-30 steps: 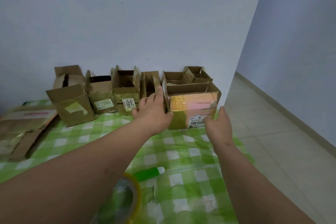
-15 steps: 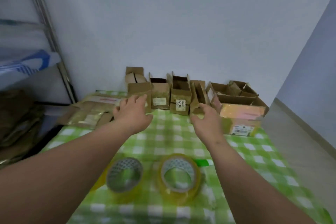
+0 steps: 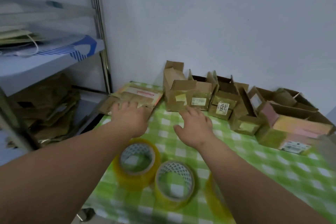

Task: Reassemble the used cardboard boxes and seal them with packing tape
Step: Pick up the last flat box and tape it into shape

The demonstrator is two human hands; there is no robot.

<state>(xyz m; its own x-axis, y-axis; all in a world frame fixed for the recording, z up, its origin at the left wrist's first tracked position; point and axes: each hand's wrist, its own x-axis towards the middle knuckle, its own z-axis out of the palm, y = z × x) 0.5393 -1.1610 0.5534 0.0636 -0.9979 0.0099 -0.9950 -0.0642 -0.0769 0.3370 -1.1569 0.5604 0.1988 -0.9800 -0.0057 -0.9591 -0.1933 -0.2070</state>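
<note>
Both hands reach out — left hand (image 3: 130, 117) over flattened boxes (image 3: 134, 97).

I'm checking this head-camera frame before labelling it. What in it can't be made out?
- Third tape roll: mostly hidden behind the right forearm.
- Left hand: its fingertips reach the flattened cardboard, but motion blur hides whether they grip it.
- Label print on the pink-fronted box: blurred and too small to read.
- Grey object: cut off by the right edge, unidentifiable.
</note>
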